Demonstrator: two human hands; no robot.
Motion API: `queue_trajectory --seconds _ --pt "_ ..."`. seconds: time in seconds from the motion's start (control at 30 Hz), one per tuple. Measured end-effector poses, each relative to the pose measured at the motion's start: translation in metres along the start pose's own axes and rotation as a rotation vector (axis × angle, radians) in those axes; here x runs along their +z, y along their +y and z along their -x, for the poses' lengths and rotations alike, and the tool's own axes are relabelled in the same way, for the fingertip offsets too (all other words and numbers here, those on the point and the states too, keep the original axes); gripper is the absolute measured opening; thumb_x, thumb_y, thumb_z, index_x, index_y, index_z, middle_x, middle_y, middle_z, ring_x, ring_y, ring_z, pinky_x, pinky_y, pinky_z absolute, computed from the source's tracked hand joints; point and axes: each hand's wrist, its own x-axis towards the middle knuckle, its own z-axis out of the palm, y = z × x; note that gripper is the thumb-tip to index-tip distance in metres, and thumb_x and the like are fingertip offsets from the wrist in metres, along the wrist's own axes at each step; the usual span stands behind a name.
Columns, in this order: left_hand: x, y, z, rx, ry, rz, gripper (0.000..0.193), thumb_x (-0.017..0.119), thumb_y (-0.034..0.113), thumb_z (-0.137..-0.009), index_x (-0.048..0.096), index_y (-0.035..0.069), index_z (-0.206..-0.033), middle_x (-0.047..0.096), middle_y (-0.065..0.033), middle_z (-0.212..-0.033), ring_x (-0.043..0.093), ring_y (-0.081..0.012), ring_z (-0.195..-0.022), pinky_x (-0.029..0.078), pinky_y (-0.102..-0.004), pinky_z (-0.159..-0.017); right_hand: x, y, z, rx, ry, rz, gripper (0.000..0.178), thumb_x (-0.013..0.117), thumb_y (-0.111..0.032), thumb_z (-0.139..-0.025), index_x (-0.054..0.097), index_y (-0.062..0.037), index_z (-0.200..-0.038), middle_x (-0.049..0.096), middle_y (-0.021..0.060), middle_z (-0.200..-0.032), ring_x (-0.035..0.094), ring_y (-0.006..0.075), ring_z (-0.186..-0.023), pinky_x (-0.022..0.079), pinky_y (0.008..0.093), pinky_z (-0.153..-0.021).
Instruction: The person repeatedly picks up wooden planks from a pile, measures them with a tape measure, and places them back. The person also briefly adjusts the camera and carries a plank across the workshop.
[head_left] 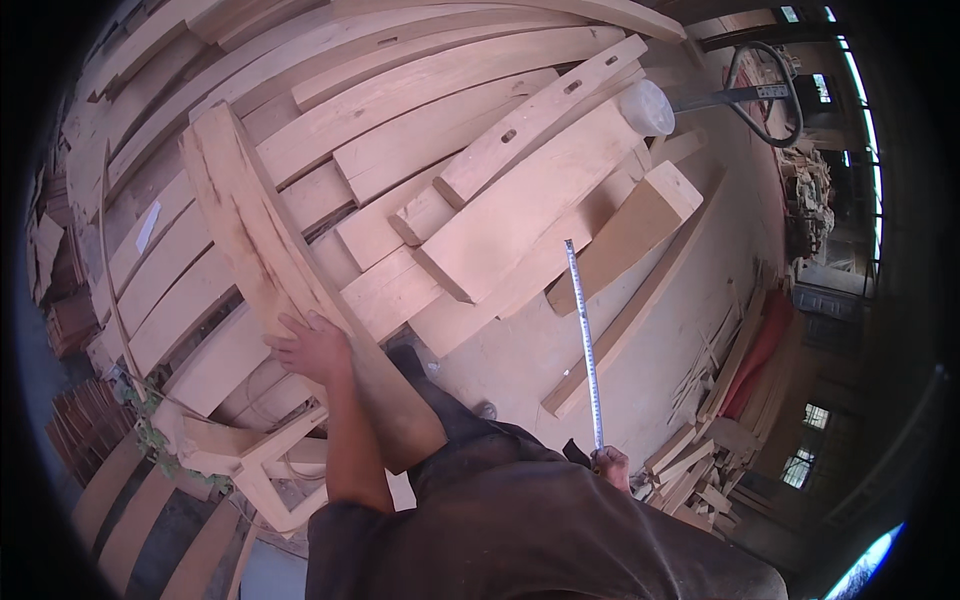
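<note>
My left hand [315, 348] lies on a long, thick wooden plank [245, 210] with dark cracks, its fingers spread over the surface. The plank slants from the upper left down to my lap, across other boards. At the lower right my right hand [612, 467] is closed round a tape measure, whose case is mostly hidden. The tape's pale blade [586, 345] stretches up and away from that hand, its metal end free in the air near a short wooden block [630, 235].
Many boards lie stacked ahead and to the left, one slotted beam [540, 120] among them. A translucent round container [646, 108] sits on the stack beside a black bent handle [790, 92]. Offcuts [690, 475] and red cloth [760, 355] lie right; a wooden frame [265, 480] stands lower left.
</note>
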Motion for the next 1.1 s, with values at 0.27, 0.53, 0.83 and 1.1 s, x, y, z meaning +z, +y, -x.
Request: queue_trajectory --seconds 0.27,0.53,0.83,1.1 --pt "-0.001 -0.006 -0.012 0.018 -0.043 0.025 0.061 0.054 0.033 -0.094 0.041 0.001 -0.144 0.022 -0.0408 -0.148 0.033 -0.0549 -0.131 0.033 -0.063 -0.104 0.079 -0.108 -0.032 -0.043 -0.022 -0.062 0.022 0.05 -0.015 -0.1 0.061 -0.0037 -0.085 0.061 0.0062 -0.066 0.056 0.0129 -0.056 0.045 0.0265 -0.054" --pt "-0.007 -0.002 -0.026 -0.016 -0.078 0.057 0.059 0.054 0.031 -0.094 0.042 0.0 -0.143 0.022 -0.0414 -0.147 0.032 -0.0549 -0.132 0.031 -0.0621 -0.105 0.122 -0.177 -0.041 -0.102 -0.074 0.033 0.022 0.049 -0.016 -0.101 0.059 -0.0041 -0.086 0.061 0.0066 -0.068 0.057 0.0139 -0.058 0.045 0.0271 -0.055" --pt "-0.008 -0.001 -0.026 -0.003 -0.045 0.038 0.057 0.055 0.031 -0.095 0.043 0.001 -0.142 0.023 -0.0415 -0.147 0.034 -0.0534 -0.132 0.031 -0.062 -0.105 0.129 -0.187 -0.034 -0.108 -0.139 0.071 0.021 0.049 -0.016 -0.101 0.06 -0.0036 -0.088 0.063 0.0062 -0.069 0.058 0.0132 -0.059 0.047 0.0269 -0.058" --pt "0.003 0.005 -0.025 -0.019 -0.006 0.058 0.057 0.052 0.036 -0.097 0.044 0.004 -0.143 0.023 -0.0387 -0.15 0.034 -0.0531 -0.132 0.03 -0.0614 -0.107 0.079 -0.113 -0.07 -0.225 -0.146 0.029 0.023 0.052 -0.017 -0.1 0.064 -0.0022 -0.085 0.066 0.0055 -0.072 0.059 0.0107 -0.063 0.047 0.0272 -0.06"
